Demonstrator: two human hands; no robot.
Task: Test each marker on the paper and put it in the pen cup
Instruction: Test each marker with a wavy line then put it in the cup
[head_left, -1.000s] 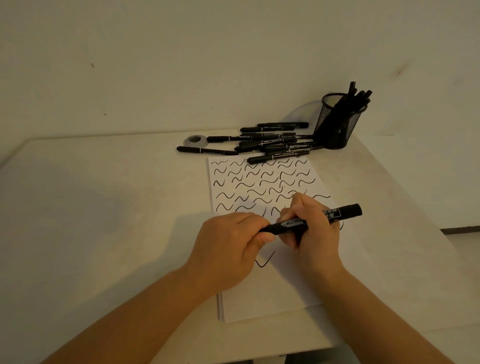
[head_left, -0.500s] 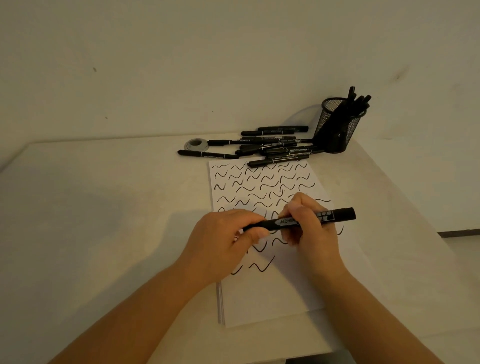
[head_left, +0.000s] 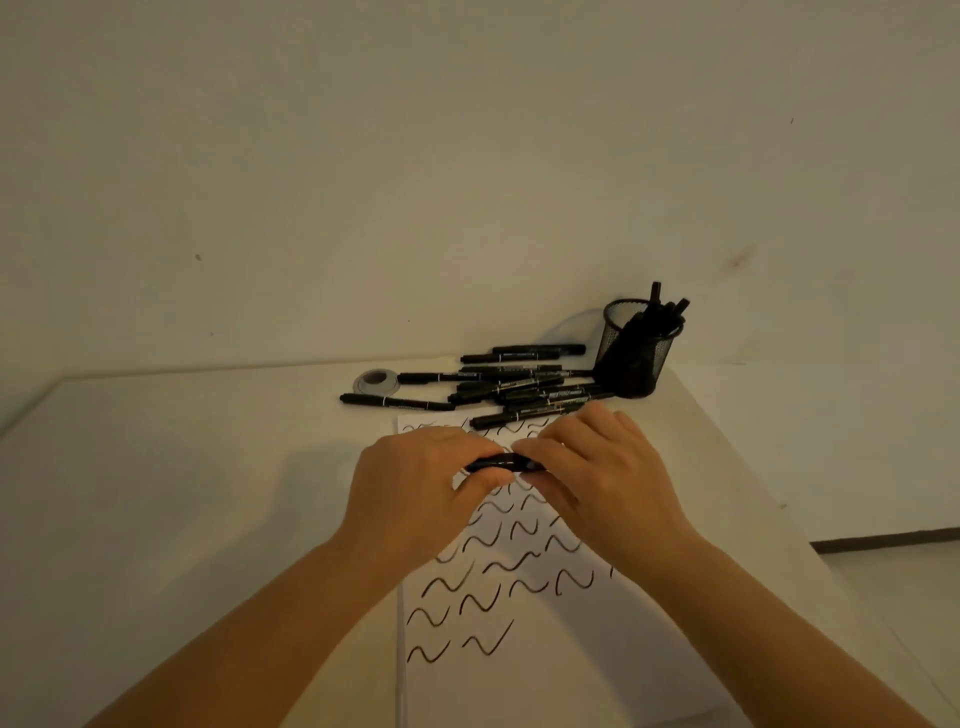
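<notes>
- Both hands now farther up the paper than a second ago, closer to the loose pile; marker more hidden between them.
- Left hand curled round marker's left end, right hand wrapped over its right end; probably capping.
- Marker held just above paper's upper part, long axis roughly level, running left to right.
- Many squiggles drawn; several markers already in pen cup; pile of untested markers left beside cup.
</notes>
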